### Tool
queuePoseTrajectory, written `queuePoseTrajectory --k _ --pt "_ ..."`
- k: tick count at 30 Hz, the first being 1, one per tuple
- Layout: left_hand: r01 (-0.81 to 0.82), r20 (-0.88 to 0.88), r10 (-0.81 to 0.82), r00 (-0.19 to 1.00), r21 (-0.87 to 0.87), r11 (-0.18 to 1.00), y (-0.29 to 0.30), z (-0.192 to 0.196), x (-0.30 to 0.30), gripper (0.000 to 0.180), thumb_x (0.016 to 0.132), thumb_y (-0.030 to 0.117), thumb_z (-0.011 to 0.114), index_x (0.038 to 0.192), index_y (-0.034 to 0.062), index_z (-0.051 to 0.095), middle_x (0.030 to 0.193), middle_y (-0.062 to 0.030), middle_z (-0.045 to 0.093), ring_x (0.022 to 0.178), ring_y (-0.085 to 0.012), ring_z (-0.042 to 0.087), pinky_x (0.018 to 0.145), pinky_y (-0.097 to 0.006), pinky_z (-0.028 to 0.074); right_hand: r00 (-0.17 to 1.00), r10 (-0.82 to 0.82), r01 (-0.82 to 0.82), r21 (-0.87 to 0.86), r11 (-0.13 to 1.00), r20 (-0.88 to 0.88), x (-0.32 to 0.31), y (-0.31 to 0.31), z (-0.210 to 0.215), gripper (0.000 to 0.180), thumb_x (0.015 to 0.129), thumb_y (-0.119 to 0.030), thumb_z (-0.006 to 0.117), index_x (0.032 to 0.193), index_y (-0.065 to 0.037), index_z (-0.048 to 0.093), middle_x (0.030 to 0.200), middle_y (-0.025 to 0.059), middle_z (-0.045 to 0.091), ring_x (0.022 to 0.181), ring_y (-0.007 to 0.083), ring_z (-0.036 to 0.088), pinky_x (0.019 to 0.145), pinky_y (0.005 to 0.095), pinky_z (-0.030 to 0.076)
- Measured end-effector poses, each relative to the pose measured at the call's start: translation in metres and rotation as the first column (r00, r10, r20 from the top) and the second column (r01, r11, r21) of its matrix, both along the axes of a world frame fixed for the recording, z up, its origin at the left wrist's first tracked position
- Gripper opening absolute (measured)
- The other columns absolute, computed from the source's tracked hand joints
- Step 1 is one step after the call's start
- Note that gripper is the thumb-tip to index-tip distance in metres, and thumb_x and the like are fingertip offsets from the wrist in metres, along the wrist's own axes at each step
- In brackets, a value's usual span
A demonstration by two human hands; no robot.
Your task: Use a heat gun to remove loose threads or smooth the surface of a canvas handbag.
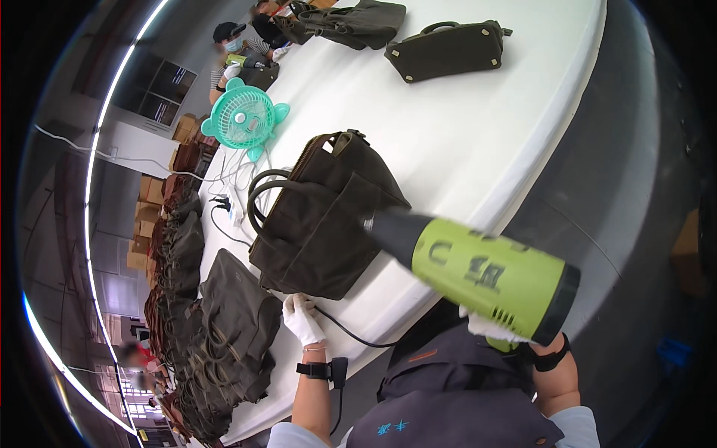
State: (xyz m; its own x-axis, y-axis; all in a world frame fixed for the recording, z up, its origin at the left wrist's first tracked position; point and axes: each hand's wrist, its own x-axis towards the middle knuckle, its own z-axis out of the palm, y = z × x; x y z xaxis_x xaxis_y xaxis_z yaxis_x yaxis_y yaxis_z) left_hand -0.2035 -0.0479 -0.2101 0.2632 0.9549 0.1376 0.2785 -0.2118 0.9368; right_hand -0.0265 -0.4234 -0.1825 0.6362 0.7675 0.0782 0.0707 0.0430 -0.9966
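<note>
A dark olive handbag [328, 224] with two looped handles and a zip along its top lies tilted on the white table. My left hand [301, 319], in a white glove, grips the bag's lower corner. In my right hand [489, 326], also gloved and mostly hidden behind the tool, is a green and black heat gun [478, 272]. Its nozzle points left at the side of the bag, close to the surface; whether it touches cannot be made out. A black cord [351, 337] runs from near my left hand toward my body.
A turquoise fan [240, 118] stands beyond the bag, near cables and a power strip [236, 213]. Piled dark bags [231, 328] cover the left side. Another handbag [448, 52] lies farther up the table [478, 142]. A masked person [235, 56] works at the far end.
</note>
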Motion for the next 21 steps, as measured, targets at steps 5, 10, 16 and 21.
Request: queuePoseTrajectory --k 5,10,16,21 --pt "0.008 -0.004 -0.008 1.0 0.029 1.0 0.003 -0.003 0.004 0.017 0.094 0.018 0.054 0.098 0.0024 0.058 0.077 -0.0036 0.06 0.058 -0.0067 0.05 0.049 -0.02 0.04 0.966 -0.095 0.08 0.072 0.994 0.241 -0.029 -0.003 -0.049 0.043 0.079 -0.017 0.075 0.119 -0.01 0.061 0.114 0.0038 0.065 0.102 0.0187 0.062 0.085 0.0322 0.049" --pt "-0.001 -0.017 0.0 1.0 -0.016 1.0 0.004 -0.002 0.0 0.014 0.093 0.017 0.055 0.094 0.0042 0.058 0.079 -0.0027 0.061 0.061 -0.0077 0.053 0.051 -0.021 0.043 0.873 -0.078 0.135 -0.085 0.987 0.481 -0.029 -0.001 -0.047 0.043 0.08 -0.02 0.074 0.119 -0.011 0.061 0.116 0.0041 0.065 0.104 0.0203 0.062 0.086 0.0329 0.048" --pt "0.036 0.003 -0.036 0.999 0.016 0.999 0.001 0.001 0.002 0.012 0.093 0.016 0.054 0.094 0.0047 0.058 0.077 -0.0025 0.06 0.059 -0.0069 0.052 0.05 -0.021 0.042 0.978 0.109 -0.124 0.077 0.989 0.177 -0.053 -0.014 -0.088 0.036 0.094 -0.011 0.049 0.13 -0.007 0.051 0.129 0.0109 0.054 0.119 0.0241 0.051 0.101 0.0323 0.039" --pt "0.017 0.006 -0.017 1.0 0.0 1.0 0.0 -0.001 0.004 0.012 0.093 0.016 0.054 0.095 0.0048 0.058 0.077 -0.0026 0.06 0.059 -0.0066 0.051 0.051 -0.021 0.042 0.998 0.004 -0.02 0.238 0.971 0.068 -0.06 -0.012 -0.088 0.039 0.094 -0.011 0.05 0.134 -0.009 0.046 0.125 0.0071 0.056 0.117 0.0207 0.052 0.099 0.0338 0.042"
